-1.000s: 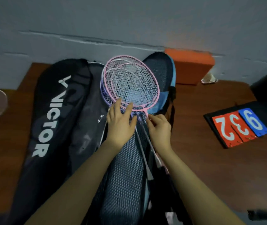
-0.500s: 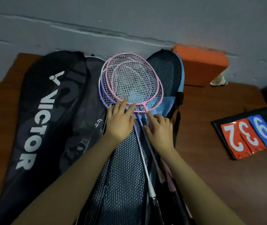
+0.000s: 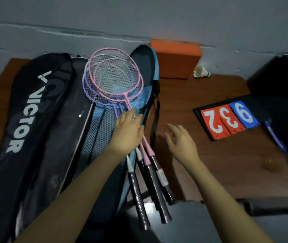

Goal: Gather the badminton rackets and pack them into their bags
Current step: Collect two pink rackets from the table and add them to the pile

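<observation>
Bench (image 3: 218, 155): brown wood, set against the wall.
Wall (image 3: 139, 18): grey, with a rough horizontal ridge across it.
Orange block (image 3: 176, 61): lay at the back of the bench, touching the wall.
Shuttlecock (image 3: 202, 72): white, lay just right of the orange block.
Score board (image 3: 227, 118): black base, red cards "2" and "3", blue card "9", seen upside down.
Black case (image 3: 280, 76): stood at the right edge, behind the score board.

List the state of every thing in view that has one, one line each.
Left hand: flat on the racket shafts, fingers straight.
Right hand: open above the table, holding nothing.
Rackets: stacked on the blue bag, not yet packed inside.
Blue bag: lying flat under the rackets.
Victor bag: lying flat; I cannot tell if it is zipped.
Shuttlecock: lying on its side.
Scoreboard: lying flat, digits up.
</observation>
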